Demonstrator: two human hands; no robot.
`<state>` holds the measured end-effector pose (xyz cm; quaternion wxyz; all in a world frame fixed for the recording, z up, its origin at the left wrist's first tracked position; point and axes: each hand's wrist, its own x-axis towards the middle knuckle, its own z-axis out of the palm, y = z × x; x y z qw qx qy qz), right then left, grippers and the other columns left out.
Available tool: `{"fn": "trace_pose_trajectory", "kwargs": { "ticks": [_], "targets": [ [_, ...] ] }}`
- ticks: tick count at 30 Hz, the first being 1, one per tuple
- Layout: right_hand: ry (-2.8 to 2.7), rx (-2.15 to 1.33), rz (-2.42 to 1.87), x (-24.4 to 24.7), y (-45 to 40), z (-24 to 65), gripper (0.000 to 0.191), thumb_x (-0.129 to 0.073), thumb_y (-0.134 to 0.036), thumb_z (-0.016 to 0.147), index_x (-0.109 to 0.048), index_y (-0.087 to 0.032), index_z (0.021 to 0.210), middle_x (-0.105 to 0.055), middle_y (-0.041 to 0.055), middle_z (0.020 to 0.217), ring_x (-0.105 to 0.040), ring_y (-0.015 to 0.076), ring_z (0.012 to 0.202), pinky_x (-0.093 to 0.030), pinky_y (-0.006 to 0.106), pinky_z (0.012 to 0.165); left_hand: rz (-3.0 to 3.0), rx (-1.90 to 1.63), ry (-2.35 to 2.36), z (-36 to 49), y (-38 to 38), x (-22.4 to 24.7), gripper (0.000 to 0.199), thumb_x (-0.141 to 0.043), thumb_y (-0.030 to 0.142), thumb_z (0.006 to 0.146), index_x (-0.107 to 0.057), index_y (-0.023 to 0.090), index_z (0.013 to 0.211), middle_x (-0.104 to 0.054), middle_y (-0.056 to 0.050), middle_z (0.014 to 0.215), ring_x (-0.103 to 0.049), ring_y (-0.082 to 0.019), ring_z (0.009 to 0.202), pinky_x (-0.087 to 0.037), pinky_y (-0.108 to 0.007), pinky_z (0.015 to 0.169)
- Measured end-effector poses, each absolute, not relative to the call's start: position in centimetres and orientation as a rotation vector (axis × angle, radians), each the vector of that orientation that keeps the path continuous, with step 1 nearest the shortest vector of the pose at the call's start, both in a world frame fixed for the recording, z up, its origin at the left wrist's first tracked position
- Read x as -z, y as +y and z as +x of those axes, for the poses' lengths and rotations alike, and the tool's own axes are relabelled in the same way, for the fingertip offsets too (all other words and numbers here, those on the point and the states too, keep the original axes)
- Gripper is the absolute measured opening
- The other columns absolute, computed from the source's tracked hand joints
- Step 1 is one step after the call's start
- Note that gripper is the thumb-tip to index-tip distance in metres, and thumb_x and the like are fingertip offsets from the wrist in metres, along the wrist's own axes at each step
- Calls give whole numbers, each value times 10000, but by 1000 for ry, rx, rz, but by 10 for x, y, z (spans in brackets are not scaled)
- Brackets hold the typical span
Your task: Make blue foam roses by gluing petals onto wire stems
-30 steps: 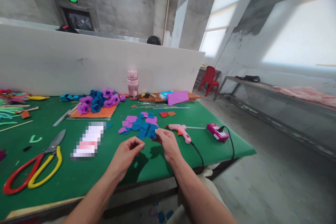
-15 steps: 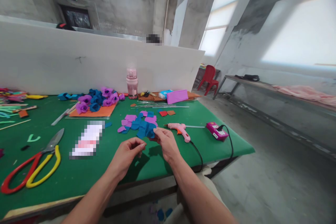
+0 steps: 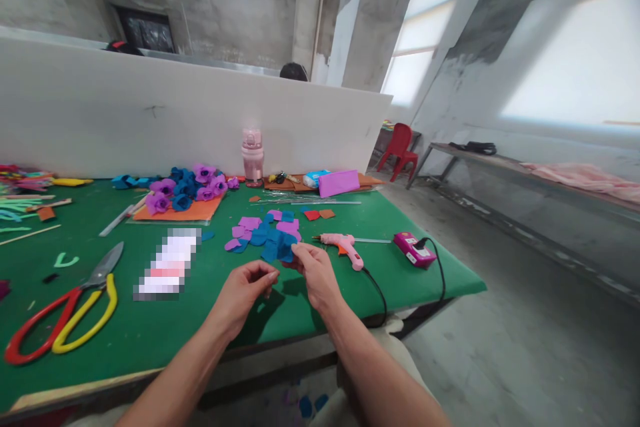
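My right hand [image 3: 316, 271] pinches a blue crepe paper piece [image 3: 286, 249] between thumb and fingers, just above the table's front part. My left hand [image 3: 247, 287] is close by on the left, its thumb and fingertips pressed together; what they hold, if anything, is too small to see. Behind the hands lies a loose spread of purple paper pieces [image 3: 249, 223] and blue paper pieces [image 3: 260, 234]. A pink glue gun [image 3: 344, 244] rests on its side to the right of my right hand.
Large scissors [image 3: 75, 310] with red and yellow handles lie at left. Paper flowers [image 3: 185, 190] sit on an orange sheet [image 3: 207, 211]. A pink bottle [image 3: 253, 159] stands before the white partition [image 3: 200, 113]. The glue gun's cord leads off the front edge; a magenta power block [image 3: 414, 250] lies at right.
The view has shifted very slightly. Both hands keep nearly the same place and grip; the blue paper piece in my right hand is turned a little.
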<state>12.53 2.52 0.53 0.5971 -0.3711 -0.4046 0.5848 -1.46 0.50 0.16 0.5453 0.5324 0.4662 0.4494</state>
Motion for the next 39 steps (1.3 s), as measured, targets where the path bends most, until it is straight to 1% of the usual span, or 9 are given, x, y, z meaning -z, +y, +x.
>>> {"fn": "trace_pose_trajectory", "kwargs": {
  "ticks": [10,16,23,30,35,39],
  "targets": [
    [-915,-1372,-822,-6,24,125,200,-634,-342,686,-617,-171,584,-557,-20,589,-480,105,563,-457,257,617,1263,-1060,1131,-15,5,-1,204,-657,358,655,-615,160,681,-535,29,584,-441,-87,507,-355,-213,507],
    [-925,-1383,-788,-8,23,124,189,-636,-350,692,-636,-173,627,-575,-13,610,-501,114,592,-463,258,636,1277,-1059,1141,-16,5,-1,230,-660,384,641,-617,161,672,-528,24,574,-445,-93,504,-366,-214,495],
    [-907,-1389,-766,-11,22,124,194,-651,-344,676,-603,-178,587,-565,-17,604,-497,114,596,-467,258,633,1271,-1051,1136,-16,5,-2,221,-663,371,646,-603,160,672,-525,24,587,-443,-94,511,-367,-217,511],
    [-904,-1400,-793,-12,21,123,170,-666,-347,653,-637,-180,639,-614,-3,646,-532,131,617,-463,279,645,1281,-1041,1139,-17,6,-1,233,-670,386,637,-614,162,668,-528,24,575,-448,-98,504,-367,-220,505],
    [-881,-1422,-770,-12,21,124,135,-666,-306,656,-634,-176,643,-596,-14,644,-517,116,604,-465,264,634,1284,-1031,1139,-17,5,-1,199,-656,352,663,-618,157,677,-530,26,572,-444,-92,511,-366,-217,514],
    [-898,-1423,-756,-12,21,125,121,-647,-298,675,-641,-177,678,-605,-8,662,-523,117,613,-467,258,634,1265,-1032,1135,-16,4,-2,210,-667,355,648,-618,152,667,-534,22,573,-447,-94,509,-369,-221,509]
  ]
}}
